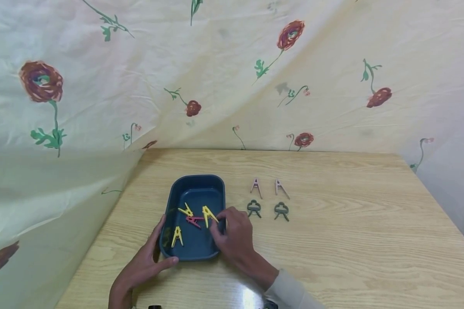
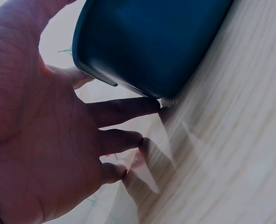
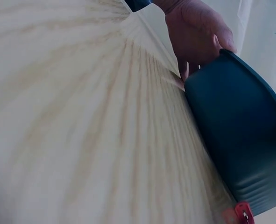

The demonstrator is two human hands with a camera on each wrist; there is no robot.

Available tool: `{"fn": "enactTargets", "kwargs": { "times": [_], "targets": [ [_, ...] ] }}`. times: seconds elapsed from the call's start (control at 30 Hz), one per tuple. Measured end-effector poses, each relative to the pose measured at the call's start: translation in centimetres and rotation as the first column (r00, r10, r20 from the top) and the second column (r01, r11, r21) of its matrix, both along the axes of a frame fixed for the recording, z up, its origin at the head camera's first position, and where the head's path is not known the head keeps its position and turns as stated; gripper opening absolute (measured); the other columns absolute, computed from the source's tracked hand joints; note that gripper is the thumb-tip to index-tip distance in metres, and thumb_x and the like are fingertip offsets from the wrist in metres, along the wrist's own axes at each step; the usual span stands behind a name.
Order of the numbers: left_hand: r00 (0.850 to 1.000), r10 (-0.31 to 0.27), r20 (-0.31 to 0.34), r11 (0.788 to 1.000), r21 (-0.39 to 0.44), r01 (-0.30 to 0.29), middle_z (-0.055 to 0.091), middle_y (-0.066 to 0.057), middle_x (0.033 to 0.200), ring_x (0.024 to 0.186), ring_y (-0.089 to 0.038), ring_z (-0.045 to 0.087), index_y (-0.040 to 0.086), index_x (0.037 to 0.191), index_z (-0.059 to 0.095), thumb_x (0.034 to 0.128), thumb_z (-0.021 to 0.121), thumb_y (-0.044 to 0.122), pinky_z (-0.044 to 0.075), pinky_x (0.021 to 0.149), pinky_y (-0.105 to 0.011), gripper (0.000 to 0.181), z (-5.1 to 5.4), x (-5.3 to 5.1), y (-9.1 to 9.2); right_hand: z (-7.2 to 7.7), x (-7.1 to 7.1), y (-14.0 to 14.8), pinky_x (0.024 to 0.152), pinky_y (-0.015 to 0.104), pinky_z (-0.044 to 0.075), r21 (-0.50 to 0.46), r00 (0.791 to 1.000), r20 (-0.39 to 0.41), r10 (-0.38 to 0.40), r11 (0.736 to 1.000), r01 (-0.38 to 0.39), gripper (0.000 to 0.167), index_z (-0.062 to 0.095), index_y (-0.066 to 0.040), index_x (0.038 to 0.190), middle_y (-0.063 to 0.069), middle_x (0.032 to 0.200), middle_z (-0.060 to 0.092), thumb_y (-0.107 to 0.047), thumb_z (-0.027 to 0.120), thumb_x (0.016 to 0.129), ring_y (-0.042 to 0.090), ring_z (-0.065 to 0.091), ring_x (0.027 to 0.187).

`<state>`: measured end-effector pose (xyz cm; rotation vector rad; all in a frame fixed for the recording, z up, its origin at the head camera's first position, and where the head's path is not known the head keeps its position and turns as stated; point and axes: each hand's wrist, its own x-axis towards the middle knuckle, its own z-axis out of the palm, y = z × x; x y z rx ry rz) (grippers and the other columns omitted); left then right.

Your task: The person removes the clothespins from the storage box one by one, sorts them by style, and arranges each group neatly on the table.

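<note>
A pale flowered cloth (image 1: 224, 64) is hanging behind and to the left of a wood-grained counter (image 1: 352, 240). On the counter's left part, a blue tub (image 1: 197, 182) is sitting flat between the person's hands. The left grip (image 1: 143, 259) is bracing the tub from outside: its fingers are spreading along the left side, apart from the thumb, which is reaching over to the near corner's rim. A light sleeve (image 1: 294, 292) is covering the right forearm. The right grip (image 1: 233, 236) is leaning over the tub's right rim, thumb and forefinger closing together on one leg of a yellow clothespin (image 1: 206, 210). That clothespin is jutting from the fingertips over the tub's middle, its head pointing away from the person. Right of the tub and apart from it, two dark green clips (image 1: 254, 210) are lying side by side, and beyond them two pale pink clothespins (image 1: 256, 185) are forming another pair. Inside the tub, left of the right fingertips, a red clothespin (image 1: 191, 219) is lying against a second yellow clothespin (image 1: 188, 212), while a third yellow clothespin (image 1: 177, 231) is resting nearer the left thumb. In the right wrist view, part of a red clip (image 3: 244, 212) is showing beside the tub's base.
</note>
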<state>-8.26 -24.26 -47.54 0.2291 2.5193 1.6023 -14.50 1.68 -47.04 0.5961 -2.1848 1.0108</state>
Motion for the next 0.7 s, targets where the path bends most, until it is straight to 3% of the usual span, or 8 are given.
{"fn": "enactTargets", "kwargs": {
  "times": [0.27, 0.5, 0.7],
  "targets": [
    [1.000, -0.013, -0.016, 1.000, 0.004, 0.013, -0.001, -0.017, 0.166, 0.149, -0.046, 0.002, 0.035, 0.160, 0.000, 0.0873, 0.077, 0.020, 0.013, 0.110, -0.070, 0.107, -0.1, 0.0, -0.1, -0.6, -0.2, 1.6, 0.067, 0.037, 0.048, -0.120, 0.999, -0.035, -0.035, 0.992, 0.030, 0.010, 0.065, -0.009, 0.086, 0.000, 0.084, 0.067, -0.012, 0.074, 0.082, 0.019, 0.063, 0.076],
    [0.999, -0.023, -0.045, 1.000, -0.013, 0.023, 0.000, -0.018, 0.165, 0.148, -0.047, 0.004, 0.034, 0.161, 0.000, 0.0873, 0.077, 0.020, 0.016, 0.109, -0.071, 0.107, -0.2, 0.1, -0.2, -1.4, -0.4, 3.7, 0.066, 0.037, 0.048, -0.149, 0.992, -0.087, -0.087, 0.986, 0.074, 0.012, 0.067, -0.007, 0.085, 0.002, 0.085, 0.070, -0.005, 0.076, 0.077, 0.022, 0.065, 0.080],
    [0.999, -0.026, -0.031, 1.000, -0.019, 0.025, 0.000, -0.018, 0.165, 0.148, -0.049, 0.004, 0.034, 0.161, 0.000, 0.0877, 0.076, 0.021, 0.017, 0.109, -0.071, 0.107, -0.1, 0.1, -0.1, -2.1, -0.1, 5.3, 0.068, 0.036, 0.047, -0.164, 0.991, -0.006, -0.132, 0.978, 0.129, 0.013, 0.068, -0.007, 0.086, 0.004, 0.087, 0.071, -0.004, 0.077, 0.078, 0.021, 0.065, 0.082]
  ]
}}
